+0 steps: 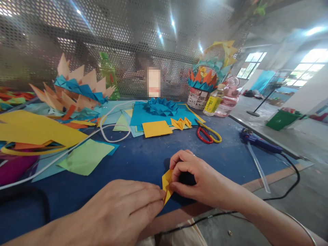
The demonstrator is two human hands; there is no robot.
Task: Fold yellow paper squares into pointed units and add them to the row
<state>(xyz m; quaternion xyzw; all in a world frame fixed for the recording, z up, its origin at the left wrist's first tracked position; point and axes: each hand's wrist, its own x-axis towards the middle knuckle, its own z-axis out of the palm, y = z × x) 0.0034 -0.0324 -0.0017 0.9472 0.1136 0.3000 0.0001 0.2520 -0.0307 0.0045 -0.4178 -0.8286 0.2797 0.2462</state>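
A small folded piece of yellow paper (167, 184) lies at the front of the blue tabletop, between my two hands. My right hand (191, 176) pinches its right edge between thumb and fingers. From the other side, my left hand (128, 198) presses its fingertips on the paper's lower left edge; the thumb is hidden. Farther back are a stack of yellow paper squares (157, 129), a strip of folded yellow points (181, 123) and scissors (208, 132) with one red and one yellow handle. A folded blue paper ring (161, 106) sits on blue sheets behind them.
At right lies a glue gun (261, 140) with a clear glue stick and black cord. Bottles (212, 100) and a paper-decorated can (197, 97) stand at back right. Left are a peach-and-blue paper piece (77, 90), a green sheet (85, 157) and a white cable (64, 157).
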